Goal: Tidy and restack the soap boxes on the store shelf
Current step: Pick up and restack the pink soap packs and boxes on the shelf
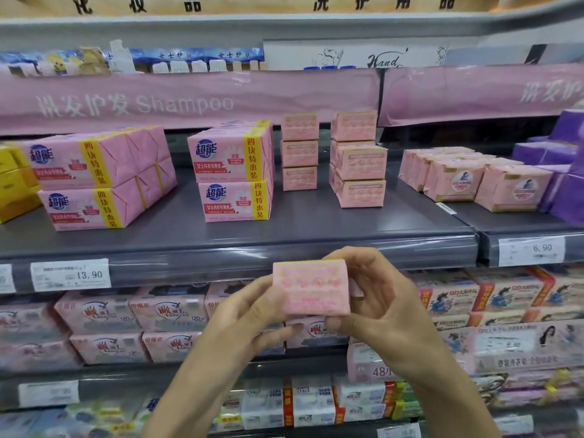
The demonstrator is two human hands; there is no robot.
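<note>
Held level before the shelf (316, 222) edge: pink soap box (311, 287), gripped at one end by left hand (249, 314), at the other by right hand (379, 301), likely for squaring before joining the matching three-high stack (299, 151) just beyond the hands.

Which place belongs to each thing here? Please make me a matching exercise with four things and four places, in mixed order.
Things:
1. small pink soap box
2. yellow boxes
3. purple packs
4. 13.90 price label

Places:
A. far right of the shelf row
B. between the left hand and the right hand
C. far left of the shelf row
D. on the shelf's front edge, left of the hands

Pairs: 1-B, 2-C, 3-A, 4-D
</note>
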